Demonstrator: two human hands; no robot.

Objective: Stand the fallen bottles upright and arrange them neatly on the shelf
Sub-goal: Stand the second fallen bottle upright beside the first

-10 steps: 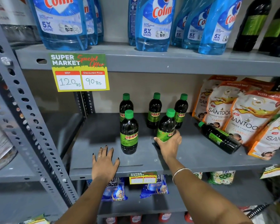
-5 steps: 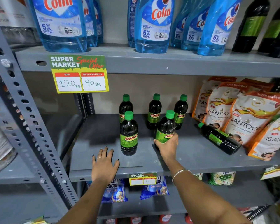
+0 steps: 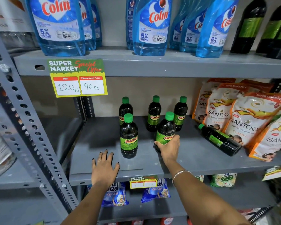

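Fingers of your right hand wrapped round the lower body of a Sunny bottle, which leans slightly left on the middle shelf. Left hand flat and spread on the shelf's front edge, holding nothing. Step in hand, by my reading: setting this bottle upright in the front row, beside the standing front bottle and ahead of the back row of three. One fallen bottle lies on its side against the Santoor pouches. Next move calls for squaring the held bottle, releasing, then reaching right for the fallen one.
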